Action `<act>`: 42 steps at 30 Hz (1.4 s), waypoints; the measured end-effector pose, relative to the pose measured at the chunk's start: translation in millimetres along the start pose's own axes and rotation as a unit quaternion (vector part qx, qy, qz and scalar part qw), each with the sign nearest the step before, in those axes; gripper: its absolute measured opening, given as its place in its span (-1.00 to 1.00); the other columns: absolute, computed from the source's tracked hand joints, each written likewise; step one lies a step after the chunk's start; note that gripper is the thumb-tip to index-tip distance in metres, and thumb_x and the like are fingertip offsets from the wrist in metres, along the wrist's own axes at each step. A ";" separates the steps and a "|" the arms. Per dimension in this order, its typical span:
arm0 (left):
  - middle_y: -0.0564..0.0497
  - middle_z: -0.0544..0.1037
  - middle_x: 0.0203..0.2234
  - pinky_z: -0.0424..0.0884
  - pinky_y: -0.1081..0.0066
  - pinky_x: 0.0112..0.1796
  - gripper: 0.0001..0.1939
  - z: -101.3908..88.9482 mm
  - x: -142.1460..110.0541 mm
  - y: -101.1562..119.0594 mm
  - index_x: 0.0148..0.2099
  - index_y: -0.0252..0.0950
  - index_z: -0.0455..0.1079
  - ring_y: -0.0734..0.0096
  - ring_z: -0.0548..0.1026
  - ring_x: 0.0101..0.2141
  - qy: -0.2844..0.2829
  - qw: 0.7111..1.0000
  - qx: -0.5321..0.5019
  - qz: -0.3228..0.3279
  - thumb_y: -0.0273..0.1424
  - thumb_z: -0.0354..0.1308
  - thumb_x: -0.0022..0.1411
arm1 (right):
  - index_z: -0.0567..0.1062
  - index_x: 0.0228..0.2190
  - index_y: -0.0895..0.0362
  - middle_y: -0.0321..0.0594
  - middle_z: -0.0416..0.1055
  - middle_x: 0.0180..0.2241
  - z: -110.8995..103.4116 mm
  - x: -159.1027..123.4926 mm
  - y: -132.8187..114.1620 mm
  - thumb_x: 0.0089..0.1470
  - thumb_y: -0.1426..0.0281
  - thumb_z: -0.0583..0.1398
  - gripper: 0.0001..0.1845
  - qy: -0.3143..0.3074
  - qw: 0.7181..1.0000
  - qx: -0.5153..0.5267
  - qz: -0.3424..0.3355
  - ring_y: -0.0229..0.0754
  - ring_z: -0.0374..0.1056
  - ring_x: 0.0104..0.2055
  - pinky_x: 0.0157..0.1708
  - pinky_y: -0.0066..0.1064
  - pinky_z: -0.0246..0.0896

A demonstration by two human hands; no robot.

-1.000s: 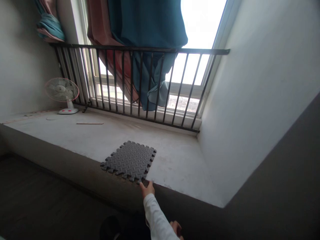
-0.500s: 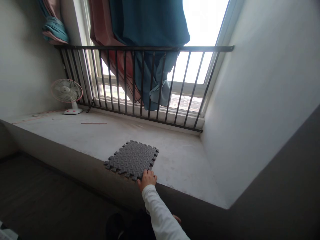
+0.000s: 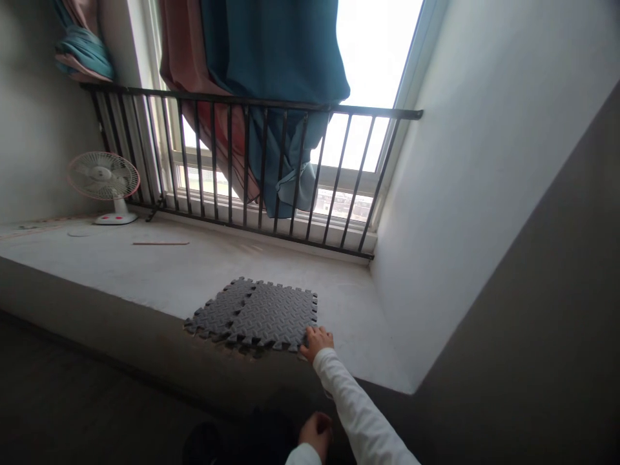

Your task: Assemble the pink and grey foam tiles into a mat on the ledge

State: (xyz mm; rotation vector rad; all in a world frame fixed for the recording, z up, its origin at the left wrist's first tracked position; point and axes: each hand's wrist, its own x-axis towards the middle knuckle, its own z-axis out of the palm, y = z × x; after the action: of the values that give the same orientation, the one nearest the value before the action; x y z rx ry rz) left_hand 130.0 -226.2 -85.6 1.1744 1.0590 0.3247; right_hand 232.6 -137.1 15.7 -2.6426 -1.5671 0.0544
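My right hand (image 3: pixel 318 341) grips the near right corner of a dark grey foam mat tile (image 3: pixel 278 314), its fingers on top and the thumb at the edge. This tile has a raised tread pattern and jigsaw edges. It lies shifted to the right over a second, similar foam tile (image 3: pixel 213 315), whose left part shows beside it. Both lie at the front edge of the white window ledge (image 3: pixel 194 271). Lower down, below the ledge, my left hand (image 3: pixel 316 434) hangs with its fingers curled in; nothing shows in it.
A small white fan (image 3: pixel 109 181) with a pink rim stands at the ledge's left end. Near it lies a thin reddish strip (image 3: pixel 161 243). Black railing (image 3: pixel 252 161) runs along the window, with blue and pink curtains (image 3: pixel 271 51) behind it. A wall (image 3: pixel 436 194) closes the right side.
The upper tile has slid right with my right hand, uncovering part of the tile beneath. My left hand has come further into view from behind the right arm. The camera view has shifted slightly.
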 end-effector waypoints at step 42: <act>0.05 0.50 -0.51 0.27 0.51 -0.52 -0.84 -4.1 1.2 10.2 -0.41 -0.29 0.34 0.49 0.44 -0.49 -0.019 0.999 0.027 -0.001 -0.54 0.00 -0.11 | 0.26 -0.09 0.03 -0.09 0.13 0.05 25.8 -78.1 124.6 -0.19 0.55 0.09 -0.46 -0.079 0.987 -0.047 0.129 -0.08 0.07 0.05 -0.12 -0.20 0.09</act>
State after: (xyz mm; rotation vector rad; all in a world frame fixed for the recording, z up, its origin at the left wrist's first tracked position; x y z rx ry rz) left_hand 130.4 -218.8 -77.4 1.2228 1.0416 0.2740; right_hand 302.5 -264.1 -19.9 -2.9651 -1.2847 0.2133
